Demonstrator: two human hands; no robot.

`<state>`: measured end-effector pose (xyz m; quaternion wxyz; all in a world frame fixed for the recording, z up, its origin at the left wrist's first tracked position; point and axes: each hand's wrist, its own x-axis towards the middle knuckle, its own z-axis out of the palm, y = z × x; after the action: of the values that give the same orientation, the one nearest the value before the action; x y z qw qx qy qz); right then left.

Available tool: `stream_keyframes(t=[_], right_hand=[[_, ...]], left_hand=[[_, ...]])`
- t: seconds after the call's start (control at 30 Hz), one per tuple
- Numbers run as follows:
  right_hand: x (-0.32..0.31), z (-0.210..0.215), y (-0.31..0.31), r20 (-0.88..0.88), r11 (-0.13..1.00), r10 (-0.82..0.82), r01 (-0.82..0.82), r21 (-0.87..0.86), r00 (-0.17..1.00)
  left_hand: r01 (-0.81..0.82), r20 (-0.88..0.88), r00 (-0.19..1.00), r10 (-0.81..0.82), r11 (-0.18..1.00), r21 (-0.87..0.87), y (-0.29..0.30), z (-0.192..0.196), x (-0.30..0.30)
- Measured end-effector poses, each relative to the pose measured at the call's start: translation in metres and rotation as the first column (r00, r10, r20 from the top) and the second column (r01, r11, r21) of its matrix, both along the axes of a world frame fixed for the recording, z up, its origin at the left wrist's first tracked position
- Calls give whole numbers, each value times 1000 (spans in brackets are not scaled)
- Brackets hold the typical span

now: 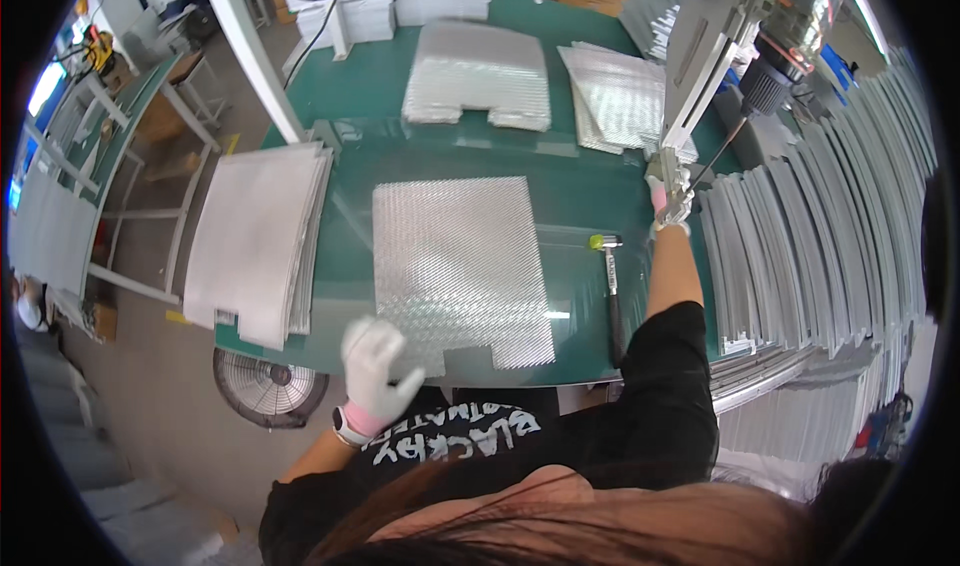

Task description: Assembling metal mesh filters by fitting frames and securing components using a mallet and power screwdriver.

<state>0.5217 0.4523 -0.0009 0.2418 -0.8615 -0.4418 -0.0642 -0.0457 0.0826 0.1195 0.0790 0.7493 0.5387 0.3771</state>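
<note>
A silver mesh panel (455,256) with a notch in its near edge lies flat on the green table. By its near left corner is my left hand (373,368) in a white glove, thumb apart from loosely bent fingers and nothing visible in them. My right arm stretches to the table's right side. There my gloved right hand (659,198) is mostly hidden behind the metal end of an upright stand (680,178), so its fingers and anything in them do not show. Between the panel and my right forearm lies a hammer (612,291) with a yellow-green tip.
Two stacks of mesh panels (480,71) (620,91) sit at the back. White flat panels (255,241) are piled at the left edge. A power driver (780,56) with a long bit hangs above my right hand. Many grey panels (810,236) stand in a row at right.
</note>
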Motion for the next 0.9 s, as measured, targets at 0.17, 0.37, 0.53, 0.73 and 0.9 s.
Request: stream_keyframes(t=[0.17, 0.37, 0.53, 0.73, 0.9], right_hand=[[-68, 68, -70, -65, 863, 502, -504, -24, 862], [-227, 131, -305, -512, 459, 833, -776, 432, 208], [-292, 44, -434, -958, 585, 264, -772, 250, -110], [-321, -6, -457, -927, 457, 374, -866, 206, -23], [-308, 103, -434, -735, 192, 677, -955, 225, -37]], left_hand=[[533, 593, 659, 462, 269, -802, -78, -96, 4], [602, 722, -52, 690, 599, -528, -40, -84, 52], [604, 745, -85, 662, 629, -490, -69, -108, 49], [651, 793, 80, 605, 571, -501, -95, -108, 17], [364, 736, 332, 590, 640, -677, -98, -103, -52]])
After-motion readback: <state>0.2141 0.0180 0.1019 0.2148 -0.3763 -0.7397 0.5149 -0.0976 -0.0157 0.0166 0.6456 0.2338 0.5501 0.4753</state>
